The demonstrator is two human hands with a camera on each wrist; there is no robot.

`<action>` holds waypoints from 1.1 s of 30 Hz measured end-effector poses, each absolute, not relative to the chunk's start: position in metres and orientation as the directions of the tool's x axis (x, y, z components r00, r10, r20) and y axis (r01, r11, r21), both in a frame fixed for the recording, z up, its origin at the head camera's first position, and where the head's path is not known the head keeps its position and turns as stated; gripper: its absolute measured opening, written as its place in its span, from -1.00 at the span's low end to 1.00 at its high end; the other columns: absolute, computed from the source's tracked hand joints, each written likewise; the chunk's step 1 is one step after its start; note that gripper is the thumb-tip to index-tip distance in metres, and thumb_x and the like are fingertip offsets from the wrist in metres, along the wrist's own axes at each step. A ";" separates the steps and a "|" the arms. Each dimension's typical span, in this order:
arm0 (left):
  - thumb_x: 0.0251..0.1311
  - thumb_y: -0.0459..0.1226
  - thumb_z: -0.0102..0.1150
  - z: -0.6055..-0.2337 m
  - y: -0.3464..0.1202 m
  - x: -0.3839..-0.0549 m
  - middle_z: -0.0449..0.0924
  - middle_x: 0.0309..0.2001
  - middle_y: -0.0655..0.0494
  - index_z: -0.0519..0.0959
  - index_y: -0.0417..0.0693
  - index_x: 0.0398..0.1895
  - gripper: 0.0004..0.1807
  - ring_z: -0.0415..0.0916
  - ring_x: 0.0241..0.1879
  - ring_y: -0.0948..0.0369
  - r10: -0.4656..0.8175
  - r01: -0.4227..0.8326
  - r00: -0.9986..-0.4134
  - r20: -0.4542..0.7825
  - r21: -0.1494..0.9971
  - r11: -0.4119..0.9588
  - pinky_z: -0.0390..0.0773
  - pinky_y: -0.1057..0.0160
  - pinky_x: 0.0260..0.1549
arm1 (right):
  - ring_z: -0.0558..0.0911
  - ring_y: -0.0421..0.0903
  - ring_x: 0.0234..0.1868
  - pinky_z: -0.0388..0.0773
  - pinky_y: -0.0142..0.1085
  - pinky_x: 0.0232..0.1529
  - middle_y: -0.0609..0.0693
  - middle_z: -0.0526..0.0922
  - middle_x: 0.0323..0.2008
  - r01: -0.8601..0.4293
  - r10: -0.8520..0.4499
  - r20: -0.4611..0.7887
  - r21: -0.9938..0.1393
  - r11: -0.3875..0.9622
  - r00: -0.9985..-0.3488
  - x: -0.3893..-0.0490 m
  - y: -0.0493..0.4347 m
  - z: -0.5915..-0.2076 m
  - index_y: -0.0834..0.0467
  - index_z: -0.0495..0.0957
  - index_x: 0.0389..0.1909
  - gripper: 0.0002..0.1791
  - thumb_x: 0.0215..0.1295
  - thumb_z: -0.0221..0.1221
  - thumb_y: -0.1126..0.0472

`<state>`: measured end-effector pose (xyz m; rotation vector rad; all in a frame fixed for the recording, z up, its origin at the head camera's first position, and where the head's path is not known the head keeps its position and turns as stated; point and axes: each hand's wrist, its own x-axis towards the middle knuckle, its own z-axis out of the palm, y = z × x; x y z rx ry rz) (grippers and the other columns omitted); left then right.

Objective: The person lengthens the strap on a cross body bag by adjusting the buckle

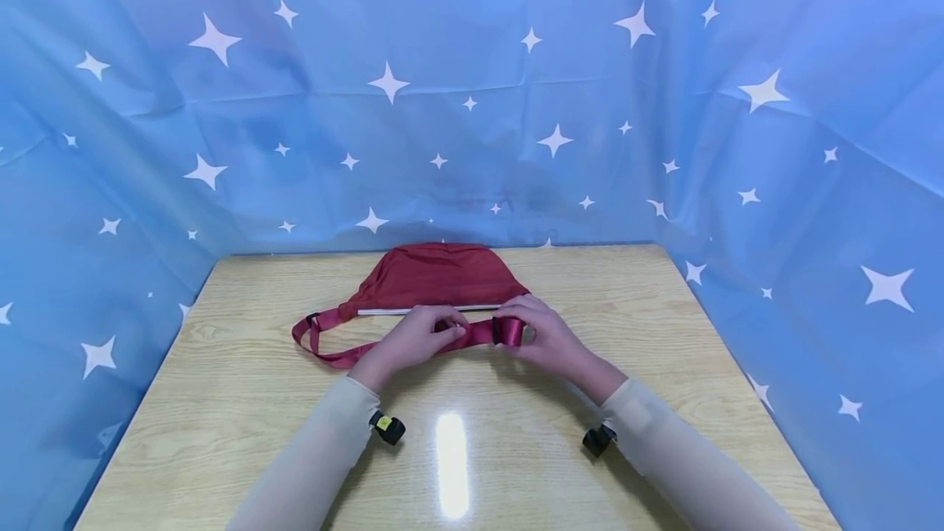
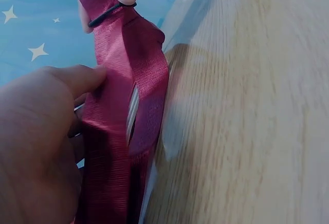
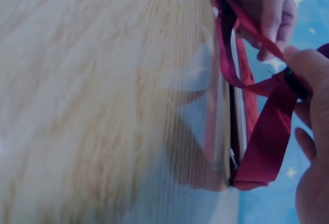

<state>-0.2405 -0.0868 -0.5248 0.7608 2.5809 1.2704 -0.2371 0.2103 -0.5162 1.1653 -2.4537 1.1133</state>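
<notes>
A dark red waist bag [image 1: 442, 277] lies near the centre of the head view, toward the far edge of the wood-grain desk [image 1: 243, 416], its pale zip line [image 1: 383, 312] facing the bottom of the frame. Its strap [image 1: 342, 360] loops out to the left of the bag and runs back to the right, below the zip. The left hand [image 1: 413, 341], just below the bag's middle, pinches the strap between thumb and fingers. The right hand [image 1: 547, 336], below the bag's right corner, pinches the strap at a black slider [image 1: 496, 331]. A second black fitting [image 1: 313, 320] sits on the strap at the bag's left. Pale sleeves [image 1: 306, 457] enter from the lower corners, and a blue star-patterned cloth [image 1: 457, 31] fills the top.
</notes>
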 end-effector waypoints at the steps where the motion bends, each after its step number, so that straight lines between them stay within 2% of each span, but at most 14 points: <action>1: 0.63 -0.17 0.29 -0.525 -0.086 -0.241 0.74 -0.11 0.35 0.78 0.17 0.03 -0.88 0.64 -0.02 0.30 0.514 0.375 -0.855 0.077 0.775 0.508 0.64 0.10 0.13 | 0.62 -0.03 0.16 0.71 -0.08 0.08 -0.06 0.73 0.12 -0.735 -0.581 0.469 -0.547 0.400 -0.665 -0.238 0.211 -0.516 0.04 0.74 0.22 -0.36 0.10 0.68 0.39; 11: 0.63 -0.19 0.29 -0.521 -0.081 -0.244 0.72 -0.13 0.32 0.77 0.18 -0.04 -0.91 0.58 -0.11 0.24 0.530 0.392 -0.843 0.092 0.780 0.488 0.61 0.13 0.00 | 0.62 -0.04 0.19 0.70 -0.01 0.15 -0.08 0.72 0.14 -0.735 -0.588 0.463 -0.552 0.393 -0.663 -0.240 0.213 -0.516 0.03 0.71 0.22 -0.33 0.07 0.69 0.38; 28: 0.62 -0.21 0.30 -0.517 -0.061 -0.244 0.76 -0.05 0.30 0.80 0.12 0.02 -0.88 0.63 0.01 0.26 0.549 0.401 -0.829 0.110 0.800 0.447 0.62 0.13 0.14 | 0.60 -0.02 0.19 0.72 -0.03 0.09 -0.06 0.72 0.13 -0.726 -0.591 0.451 -0.568 0.388 -0.669 -0.241 0.206 -0.522 0.06 0.72 0.21 -0.32 0.04 0.70 0.40; 33: 0.62 -0.20 0.30 -0.517 -0.057 -0.244 0.75 -0.07 0.31 0.79 0.13 0.01 -0.89 0.60 -0.07 0.25 0.547 0.390 -0.830 0.106 0.811 0.436 0.63 0.16 0.01 | 0.61 -0.03 0.20 0.73 -0.03 0.08 -0.05 0.72 0.14 -0.722 -0.594 0.443 -0.569 0.393 -0.672 -0.240 0.203 -0.521 0.06 0.72 0.23 -0.31 0.04 0.71 0.40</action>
